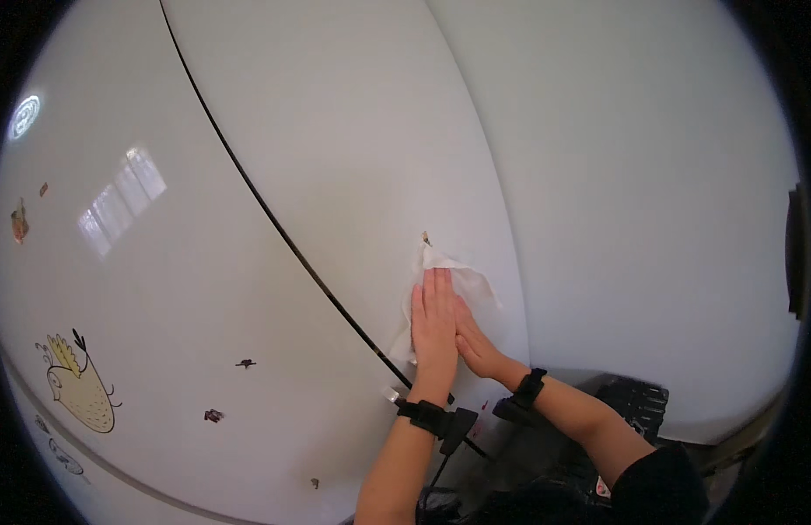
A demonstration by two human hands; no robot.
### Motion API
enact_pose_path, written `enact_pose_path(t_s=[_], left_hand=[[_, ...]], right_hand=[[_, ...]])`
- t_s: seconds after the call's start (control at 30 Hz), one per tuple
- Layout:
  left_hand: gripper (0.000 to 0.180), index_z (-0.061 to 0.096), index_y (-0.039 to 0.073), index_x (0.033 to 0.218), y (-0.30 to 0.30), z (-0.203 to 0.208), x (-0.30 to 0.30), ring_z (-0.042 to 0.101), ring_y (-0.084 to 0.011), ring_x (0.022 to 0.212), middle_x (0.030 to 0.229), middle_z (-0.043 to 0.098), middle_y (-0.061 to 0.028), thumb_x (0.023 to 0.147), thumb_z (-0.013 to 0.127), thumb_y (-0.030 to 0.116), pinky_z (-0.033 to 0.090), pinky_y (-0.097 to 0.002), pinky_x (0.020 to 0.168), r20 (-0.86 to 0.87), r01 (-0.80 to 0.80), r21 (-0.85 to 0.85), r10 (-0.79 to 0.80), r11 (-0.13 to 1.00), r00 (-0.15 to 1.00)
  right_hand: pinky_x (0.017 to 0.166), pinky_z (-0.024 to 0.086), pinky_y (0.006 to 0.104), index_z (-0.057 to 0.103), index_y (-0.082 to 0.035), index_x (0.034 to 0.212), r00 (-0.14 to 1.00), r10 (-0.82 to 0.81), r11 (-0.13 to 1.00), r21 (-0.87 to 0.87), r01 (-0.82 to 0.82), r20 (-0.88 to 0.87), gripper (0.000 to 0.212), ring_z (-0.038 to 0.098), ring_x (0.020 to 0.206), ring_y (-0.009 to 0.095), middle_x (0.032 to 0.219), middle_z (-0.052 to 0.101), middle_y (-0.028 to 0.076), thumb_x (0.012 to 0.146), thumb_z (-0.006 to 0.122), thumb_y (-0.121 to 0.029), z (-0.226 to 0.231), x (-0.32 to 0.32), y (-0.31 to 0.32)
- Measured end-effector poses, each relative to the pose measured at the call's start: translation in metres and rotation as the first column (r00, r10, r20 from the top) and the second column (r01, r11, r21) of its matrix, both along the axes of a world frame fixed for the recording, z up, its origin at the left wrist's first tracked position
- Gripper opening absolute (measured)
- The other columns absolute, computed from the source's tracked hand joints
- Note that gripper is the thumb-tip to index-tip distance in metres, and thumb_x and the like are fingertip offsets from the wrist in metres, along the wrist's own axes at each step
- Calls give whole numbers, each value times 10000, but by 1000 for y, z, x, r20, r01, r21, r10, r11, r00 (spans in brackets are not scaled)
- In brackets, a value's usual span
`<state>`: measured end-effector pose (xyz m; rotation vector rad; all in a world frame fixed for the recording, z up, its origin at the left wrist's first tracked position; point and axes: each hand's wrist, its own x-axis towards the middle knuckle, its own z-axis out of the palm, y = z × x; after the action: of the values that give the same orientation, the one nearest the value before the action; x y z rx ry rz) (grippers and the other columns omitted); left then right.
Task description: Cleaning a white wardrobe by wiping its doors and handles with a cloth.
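Cloth [468, 281] looks white, thin and wrinkled.

Yellow bird drawing [83, 395] sits lower left. 2 small dark scraps [213, 416] show right of it, window reflection [123, 201] above.

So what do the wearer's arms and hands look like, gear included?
Left hand and right hand ungloved. Black left wrist strap with a boxy black block and thin black cable; black right wrist strap too. Dark right sleeve, forearm bare; left sleeve out of view.
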<state>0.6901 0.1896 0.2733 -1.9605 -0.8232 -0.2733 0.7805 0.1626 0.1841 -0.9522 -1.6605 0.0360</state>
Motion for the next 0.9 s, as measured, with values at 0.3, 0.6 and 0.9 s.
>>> enact_pose_path(t_s=[0.3, 0.6, 0.9], left_hand=[[619, 192, 50, 1388, 2, -1, -2, 135, -253, 1337, 1435, 197, -88, 862, 410, 293, 112, -408, 1079, 40, 28, -5, -28, 1000, 999], [633, 196, 59, 1388, 1, 4, -6, 132, -250, 1339, 1441, 190, -71, 843, 428, 282, 107, -411, 1081, 33, 13, -4, -13, 1000, 999], [625, 195, 69, 1391, 3, -3, -2, 119, -254, 1343, 1446, 181, -54, 855, 417, 303, 89, -400, 1083, 45, 6, 26, -7, 1000, 999]], right_hand=[[1080, 5, 414, 87, 46, 1374, 999, -18, 999, -45, 16, -38, 610, 6, 1341, 355, 1445, 47, 217, 936, 248, -346, -8, -2, 6], [1073, -15, 416, 82, 35, 1380, 999, 6, 1000, -24, -7, -44, 599, -43, 1341, 351, 1451, 3, 205, 942, 225, -348, -6, -5, 9], [1075, 4, 426, 81, 22, 1383, 998, -17, 1000, -24, 16, -61, 597, 2, 1337, 376, 1446, 26, 220, 929, 262, -320, -9, -5, 9]])
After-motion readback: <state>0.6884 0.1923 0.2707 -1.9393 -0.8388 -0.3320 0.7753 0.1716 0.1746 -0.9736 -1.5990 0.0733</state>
